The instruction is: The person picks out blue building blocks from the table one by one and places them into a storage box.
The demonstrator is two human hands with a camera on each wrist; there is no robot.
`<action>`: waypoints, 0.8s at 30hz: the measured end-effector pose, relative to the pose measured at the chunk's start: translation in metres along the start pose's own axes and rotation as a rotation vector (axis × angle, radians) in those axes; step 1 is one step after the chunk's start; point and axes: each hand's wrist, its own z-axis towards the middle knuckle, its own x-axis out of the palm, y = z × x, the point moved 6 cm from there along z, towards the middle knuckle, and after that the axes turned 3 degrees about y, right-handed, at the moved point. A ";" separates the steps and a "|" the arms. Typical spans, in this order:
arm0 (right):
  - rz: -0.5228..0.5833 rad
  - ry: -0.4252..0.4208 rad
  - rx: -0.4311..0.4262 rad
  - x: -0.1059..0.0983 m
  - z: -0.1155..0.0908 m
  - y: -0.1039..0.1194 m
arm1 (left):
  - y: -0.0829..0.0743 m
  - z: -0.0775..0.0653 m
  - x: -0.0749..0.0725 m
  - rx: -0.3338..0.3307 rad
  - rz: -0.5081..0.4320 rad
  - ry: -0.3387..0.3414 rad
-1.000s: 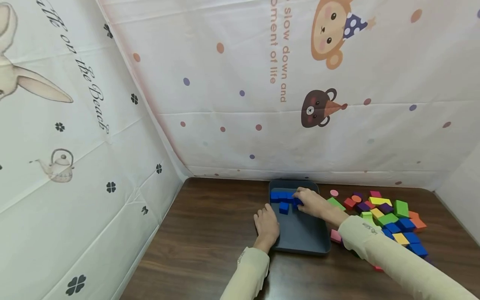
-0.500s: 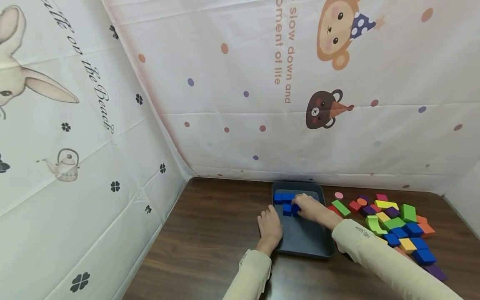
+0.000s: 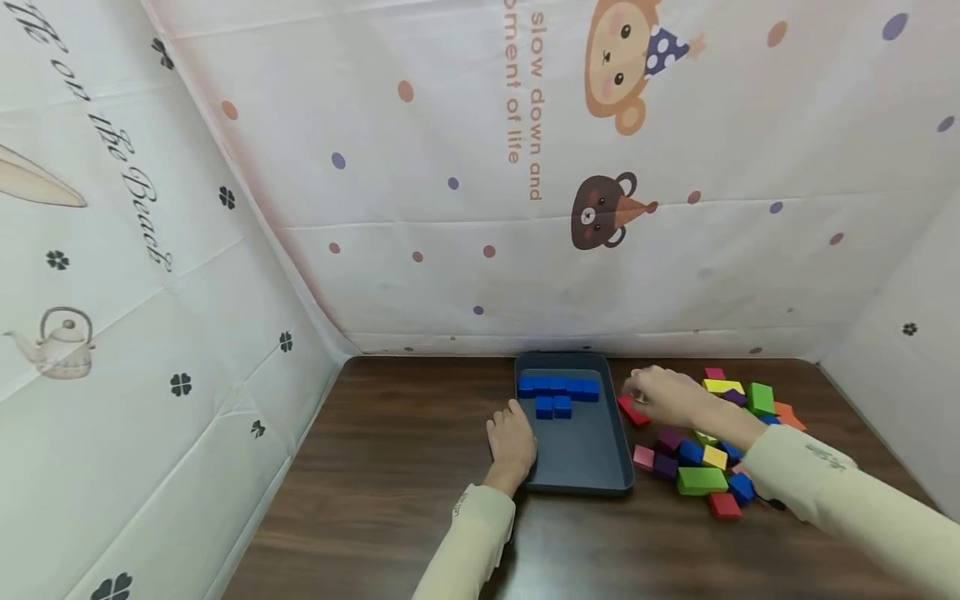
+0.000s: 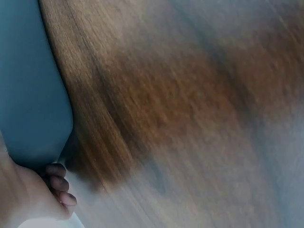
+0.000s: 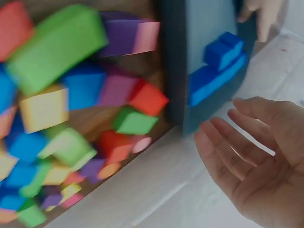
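A dark grey tray [image 3: 581, 458] lies on the table. Along its back, blue blocks [image 3: 558, 387] form a row, with two more blue blocks [image 3: 553, 407] side by side in front. My left hand [image 3: 512, 437] grips the tray's left rim; its curled fingers [image 4: 59, 183] show against the outside wall in the left wrist view. Right of the tray, my right hand [image 3: 667, 396] hovers over the loose pile, near a red block [image 3: 633, 411]. The right wrist view shows that hand [image 5: 251, 156] with relaxed, parted fingers and nothing in it.
Loose blocks in many colours spread over the table right of the tray, among them a long green block [image 3: 701, 481] and a purple block [image 3: 664, 465]. A printed white cloth [image 3: 450, 283] hangs behind the table's back edge. Brown wooden tabletop [image 3: 397, 467] extends left of the tray.
My right hand has let go of a blue block beside another in the front row and moved right, out of the tray toward the pile. My left hand stays at the tray's rim.
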 end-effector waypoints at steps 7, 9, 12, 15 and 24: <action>-0.023 0.113 -0.013 0.029 -0.040 -0.023 | 0.011 0.003 0.001 0.000 -0.038 -0.011; -0.019 0.137 0.013 0.038 -0.046 -0.031 | 0.013 0.003 0.001 -0.009 -0.045 -0.022; -0.005 0.173 0.071 0.048 -0.052 -0.042 | 0.013 0.003 0.000 -0.006 -0.061 -0.031; -0.008 0.193 0.104 0.054 -0.055 -0.048 | 0.010 0.002 0.000 0.002 -0.064 -0.019; -0.004 0.221 0.123 0.052 -0.055 -0.048 | 0.004 -0.001 -0.005 0.002 -0.073 -0.019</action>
